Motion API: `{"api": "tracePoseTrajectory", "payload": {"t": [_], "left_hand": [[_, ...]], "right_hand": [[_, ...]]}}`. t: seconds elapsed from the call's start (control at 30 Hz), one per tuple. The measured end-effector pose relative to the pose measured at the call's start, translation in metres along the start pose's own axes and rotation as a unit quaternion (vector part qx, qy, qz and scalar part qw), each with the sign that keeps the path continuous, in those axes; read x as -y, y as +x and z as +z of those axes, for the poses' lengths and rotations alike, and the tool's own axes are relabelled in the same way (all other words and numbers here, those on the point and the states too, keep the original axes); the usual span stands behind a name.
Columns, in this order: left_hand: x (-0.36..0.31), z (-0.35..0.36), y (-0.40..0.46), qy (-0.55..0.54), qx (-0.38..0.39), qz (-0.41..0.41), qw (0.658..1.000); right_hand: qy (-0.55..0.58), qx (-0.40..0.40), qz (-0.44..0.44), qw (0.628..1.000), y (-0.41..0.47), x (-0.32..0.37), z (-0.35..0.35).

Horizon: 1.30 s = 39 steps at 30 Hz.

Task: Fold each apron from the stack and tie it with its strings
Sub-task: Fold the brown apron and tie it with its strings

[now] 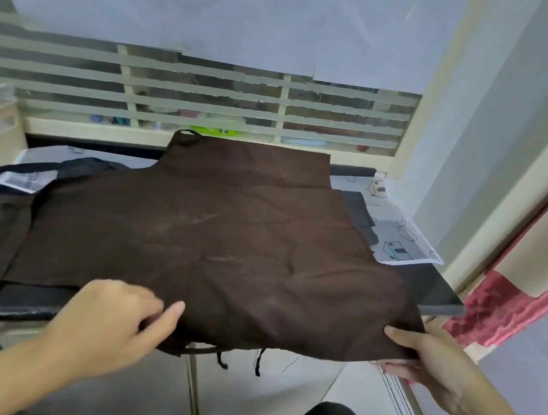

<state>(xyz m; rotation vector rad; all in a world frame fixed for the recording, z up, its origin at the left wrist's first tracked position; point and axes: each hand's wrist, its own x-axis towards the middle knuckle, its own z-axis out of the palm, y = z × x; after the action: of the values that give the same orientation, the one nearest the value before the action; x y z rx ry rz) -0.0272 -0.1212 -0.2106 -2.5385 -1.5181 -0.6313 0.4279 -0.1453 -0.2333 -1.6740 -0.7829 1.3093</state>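
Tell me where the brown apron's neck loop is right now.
In the head view, the neck loop sits at the far left corner of the brown apron, by the slatted window, well beyond both hands.

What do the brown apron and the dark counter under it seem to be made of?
Brown apron: probably a woven cloth such as cotton; matte, with soft creases, and its edge hangs limp where the right hand and left hand hold it.
Dark counter: looks like polished stone or a hard laminate; smooth, with a slight sheen on its edge. Which one, I cannot tell.
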Motion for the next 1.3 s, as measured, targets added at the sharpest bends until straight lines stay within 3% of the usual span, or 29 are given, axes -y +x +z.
{"api": "tracePoseTrajectory", "payload": {"t": [0.07, 0.13, 0.2, 0.23, 0.27, 0.43, 0.57, 0.67, 0.77, 0.8, 0.83, 0.93, 1.03, 1.13, 1.3], "left_hand": [[-0.011, 0.004, -0.017, -0.003, 0.144, -0.164, 0.976], [-0.016, 0.013, -0.028, -0.191, 0.236, -0.362, 0.882], [-0.018, 0.019, -0.036, -0.421, 0.225, -0.448, 0.756], [-0.014, 0.023, -0.038, -0.503, 0.2, -0.444, 0.714], [-0.01, 0.027, -0.041, -0.544, 0.163, -0.434, 0.699], [-0.001, 0.02, -0.044, -0.616, 0.052, -0.428, 0.659], [-0.005, 0.008, -0.048, -0.56, 0.13, -0.412, 0.706], [-0.004, -0.003, -0.046, -0.552, 0.081, -0.416, 0.718], [-0.009, -0.004, -0.056, -0.504, 0.208, -0.421, 0.724], [-0.011, -0.003, -0.058, -0.508, 0.217, -0.424, 0.718], [-0.013, -0.007, -0.057, -0.523, 0.2, -0.424, 0.712], [-0.016, -0.022, -0.053, -0.576, 0.042, -0.441, 0.686], [-0.021, -0.036, -0.053, -0.6, -0.044, -0.398, 0.693], [-0.033, -0.056, -0.044, -0.626, -0.128, -0.346, 0.687], [-0.043, -0.1, -0.02, -0.693, -0.236, -0.252, 0.633]], "right_hand": [[0.077, -0.02, -0.002, 0.997, 0.001, 0.003, 0.002], [0.11, -0.015, -0.002, 0.994, -0.003, 0.006, 0.008], [0.087, -0.006, 0.007, 0.996, -0.007, 0.007, 0.015], [0.074, 0.0, 0.015, 0.997, -0.009, 0.007, 0.018], [0.063, 0.007, 0.017, 0.998, -0.013, 0.008, 0.02], [0.017, -0.049, -0.066, 0.996, -0.019, 0.019, 0.001], [-0.145, -0.053, -0.071, 0.985, -0.032, 0.019, -0.003], [-0.104, -0.048, -0.106, 0.988, -0.037, 0.021, -0.005], [-0.2, 0.001, -0.061, 0.978, -0.042, 0.01, -0.004], [-0.213, 0.0, -0.065, 0.975, -0.042, 0.005, -0.005], [-0.207, -0.006, -0.083, 0.975, -0.042, 0.006, -0.005], [-0.079, -0.044, -0.18, 0.979, -0.054, 0.013, -0.005], [0.024, -0.014, -0.257, 0.966, -0.064, 0.027, -0.007], [0.101, 0.038, -0.269, 0.957, -0.072, 0.043, -0.011], [0.2, 0.066, -0.316, 0.925, -0.065, 0.066, -0.033]]}}
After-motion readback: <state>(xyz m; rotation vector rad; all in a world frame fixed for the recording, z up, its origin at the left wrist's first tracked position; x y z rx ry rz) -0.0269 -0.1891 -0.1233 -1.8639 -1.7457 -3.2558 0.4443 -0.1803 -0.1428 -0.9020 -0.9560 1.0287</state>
